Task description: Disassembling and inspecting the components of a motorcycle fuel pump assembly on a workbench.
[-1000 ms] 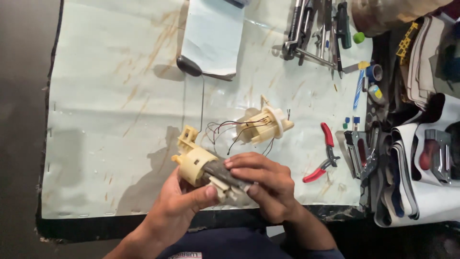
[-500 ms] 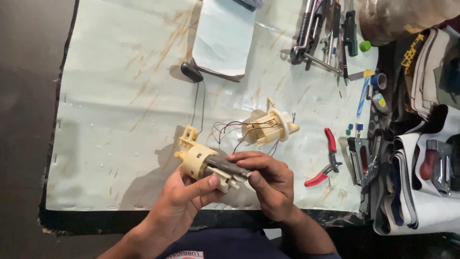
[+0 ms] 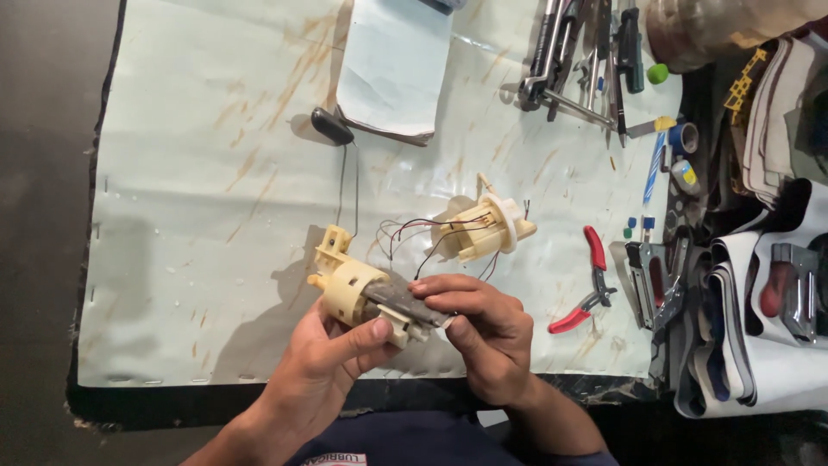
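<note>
Head camera view, looking down: the left hand (image 3: pixel 323 367) is closed around the cream plastic pump housing (image 3: pixel 349 289), thumb pressed across its lower side, while the right hand (image 3: pixel 483 332) is clamped on the grey cylindrical insert (image 3: pixel 405 302) projecting from that housing, fingers laid along the top and thumb beneath. Both hands hold the assembly clear of the pale table cover (image 3: pixel 198 216), just above its near edge. Its long axis runs from upper left to lower right; the rounded cream end with the small bracket points up and left, the grey end down and right into the right palm. Just beyond the housing lies a second cream part (image 3: pixel 483 226), joined to it by thin red and black wires (image 3: pixel 414 233). Right of the housing lie red-handled pliers (image 3: pixel 591 280); farther right, a stapler (image 3: pixel 651 280). Well beyond the housing rest a folded paper sheet (image 3: pixel 392 65) and a black float on a thin rod (image 3: pixel 332 127). Risk, as judged: pulling or twisting the assembly could strain the short wires and drag the second part; a slipping thumb could drop the housing off the near edge.
</note>
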